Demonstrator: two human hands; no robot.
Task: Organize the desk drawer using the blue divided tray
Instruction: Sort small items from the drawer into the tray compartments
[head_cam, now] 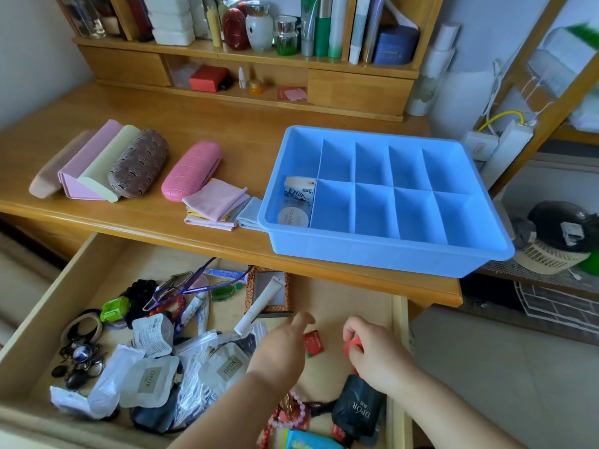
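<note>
Down in the drawer [397, 322], the right hand [377, 354] pinches, seemingly, a red packet [353, 344]; the left hand's [283, 346] grip spread beside another packet [313, 342].

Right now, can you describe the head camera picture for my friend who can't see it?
Two hands reach into a messy open drawer: the right hand pinches a small red packet, and the left hand reaches beside another red packet. On the desk above sits a blue divided tray, mostly empty.

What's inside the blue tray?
The blue tray holds two things in its long left compartment: a white printed packet and a round white labelled thing. The other compartments look empty; the near wall hides their front corners.
</note>
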